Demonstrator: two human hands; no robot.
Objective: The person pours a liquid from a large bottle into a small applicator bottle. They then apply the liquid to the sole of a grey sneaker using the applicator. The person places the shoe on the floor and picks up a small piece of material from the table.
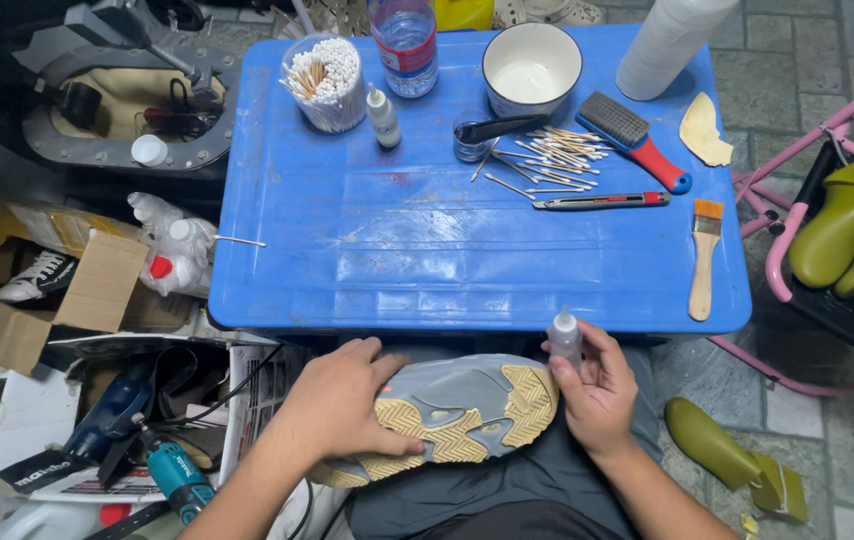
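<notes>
Nearest the camera, a sneaker (452, 420) lies sole-up across the person's lap, its grey and tan tread facing the lens, just below the near edge of the blue desk (367, 250). The left hand (339, 402) presses on the left part of the sole, its grip closed over the shoe's side with the fingers curled down. The right hand (597, 395) sits at the shoe's right end, its grip clamped on a small clear dropper bottle (566, 337) held upright, tip up, just above the sole's right end.

On the desk, from the left: a clear tub of cotton swabs (325, 85) stands near the far left corner, a second small dropper bottle (383, 117) just beside it, then a clear plastic water bottle (405, 45) at the far edge. Toward the middle a white bowl (531, 70) stands at the far edge, with loose swabs (552, 155) scattered in front of it. A utility knife (602, 201) lies nearer, a red-handled brush (635, 140) right of the swabs, and a wooden paintbrush (704, 258) lies along the right edge.
</notes>
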